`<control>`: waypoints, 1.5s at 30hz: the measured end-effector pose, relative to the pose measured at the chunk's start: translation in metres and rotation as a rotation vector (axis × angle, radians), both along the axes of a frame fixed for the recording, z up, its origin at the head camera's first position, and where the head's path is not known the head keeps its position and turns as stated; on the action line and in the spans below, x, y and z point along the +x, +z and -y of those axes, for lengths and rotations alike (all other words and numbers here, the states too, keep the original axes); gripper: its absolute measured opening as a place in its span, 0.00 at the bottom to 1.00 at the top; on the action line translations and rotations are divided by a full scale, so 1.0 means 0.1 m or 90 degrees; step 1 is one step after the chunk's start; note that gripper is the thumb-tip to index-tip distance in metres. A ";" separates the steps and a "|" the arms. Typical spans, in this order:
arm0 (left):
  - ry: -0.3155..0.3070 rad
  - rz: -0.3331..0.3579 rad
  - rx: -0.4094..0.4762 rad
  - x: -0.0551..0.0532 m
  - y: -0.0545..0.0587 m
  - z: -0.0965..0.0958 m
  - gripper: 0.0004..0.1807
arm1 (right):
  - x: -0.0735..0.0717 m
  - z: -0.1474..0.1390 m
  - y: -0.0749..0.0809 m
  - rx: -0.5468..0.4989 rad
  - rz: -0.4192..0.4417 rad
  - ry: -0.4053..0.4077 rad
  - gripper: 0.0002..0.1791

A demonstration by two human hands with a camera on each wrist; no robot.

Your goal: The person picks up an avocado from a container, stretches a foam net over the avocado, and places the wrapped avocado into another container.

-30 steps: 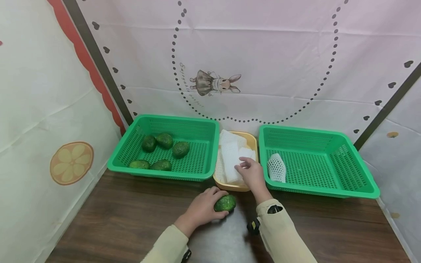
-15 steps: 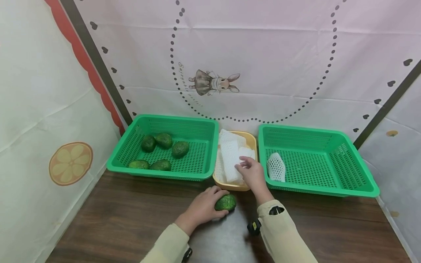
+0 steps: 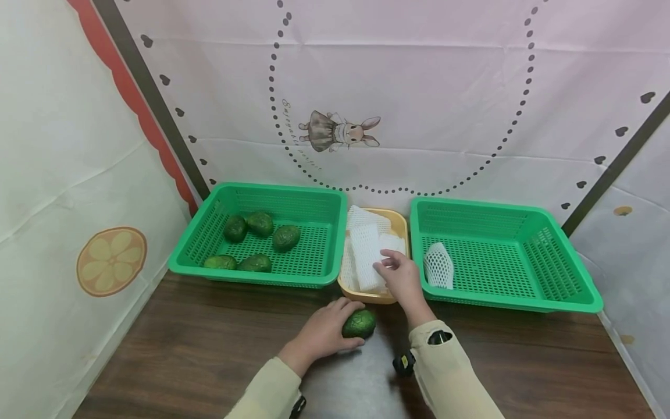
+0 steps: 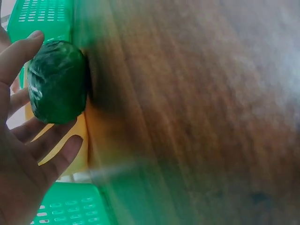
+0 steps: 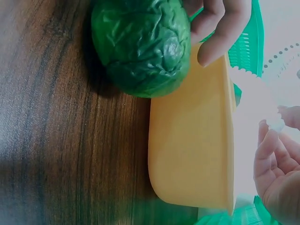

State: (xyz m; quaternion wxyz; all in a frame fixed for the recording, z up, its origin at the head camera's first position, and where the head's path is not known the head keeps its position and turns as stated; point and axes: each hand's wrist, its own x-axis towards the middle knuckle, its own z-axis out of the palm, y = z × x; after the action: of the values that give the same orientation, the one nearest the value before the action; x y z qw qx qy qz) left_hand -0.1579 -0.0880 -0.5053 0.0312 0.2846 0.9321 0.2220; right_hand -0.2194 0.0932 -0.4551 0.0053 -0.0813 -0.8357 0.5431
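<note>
On the table, my left hand [image 3: 325, 330] holds a green avocado [image 3: 359, 323] from its left side. The thumb lies along one side and the fingers curve behind, as the left wrist view shows. Glossy wrinkles, like clear film, cover the avocado [image 5: 143, 47] in the right wrist view. My right hand [image 3: 403, 282] is over the yellow basket [image 3: 370, 298], which holds white foam net sleeves [image 3: 364, 244]. Thumb and fingertips of that hand pinch the edge of a foam net sleeve [image 5: 275, 123], seen in the right wrist view.
At the back left, a green basket [image 3: 335, 279] contains several avocados [image 3: 286, 238]. To the right, another green basket [image 3: 523, 305] contains an avocado-sized bundle in white foam net [image 3: 439, 266]. A patterned cloth [image 3: 439, 105] hangs close behind the baskets.
The avocado has turned slightly in my left hand, so its lighter green patch shows less. My right hand stays in place over the yellow basket.
</note>
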 end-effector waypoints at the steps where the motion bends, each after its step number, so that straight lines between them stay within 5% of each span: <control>1: 0.001 0.003 0.002 0.00 0.02 0.00 0.35 | 0.00 0.00 0.00 -0.002 -0.002 0.000 0.19; 6: 0.008 -0.006 0.004 0.03 0.17 0.00 0.31 | 0.02 -0.02 0.02 -0.038 -0.010 -0.003 0.19; 9: 0.012 -0.052 0.036 0.04 0.33 0.00 0.28 | 0.05 -0.04 0.08 -0.067 -0.025 -0.008 0.19; 14: 0.007 -0.237 0.141 -0.01 0.57 0.02 0.25 | 0.19 -0.07 0.21 -0.080 -0.083 0.032 0.15; 18: 0.017 -0.348 0.112 -0.07 0.65 0.06 0.35 | 0.35 -0.09 0.28 -0.089 -0.085 0.103 0.13; 23: -0.002 -0.320 0.017 -0.09 0.64 0.06 0.48 | 0.49 -0.08 0.39 -0.105 -0.055 0.156 0.13; 28: -0.008 -0.301 0.005 -0.07 0.62 -0.01 0.43 | 0.57 -0.05 0.51 -0.131 -0.008 0.176 0.14; 33: -0.006 -0.299 0.035 -0.06 0.59 -0.01 0.39 | 0.47 -0.11 0.23 -0.191 0.032 0.170 0.16; 40: 0.021 -0.283 0.076 -0.02 0.55 0.04 0.35 | 0.61 -0.21 0.13 -0.328 0.047 0.180 0.21; 45: 0.017 -0.281 0.079 -0.01 0.50 0.03 0.27 | 0.67 -0.22 0.02 -0.289 0.047 0.185 0.18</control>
State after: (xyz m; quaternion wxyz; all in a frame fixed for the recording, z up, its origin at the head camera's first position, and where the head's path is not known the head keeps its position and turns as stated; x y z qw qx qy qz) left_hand -0.1592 -0.0914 -0.4550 -0.1940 0.3150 0.9046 0.2119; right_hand -0.1526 0.1156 -0.4529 -0.1213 0.0208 -0.6948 0.7085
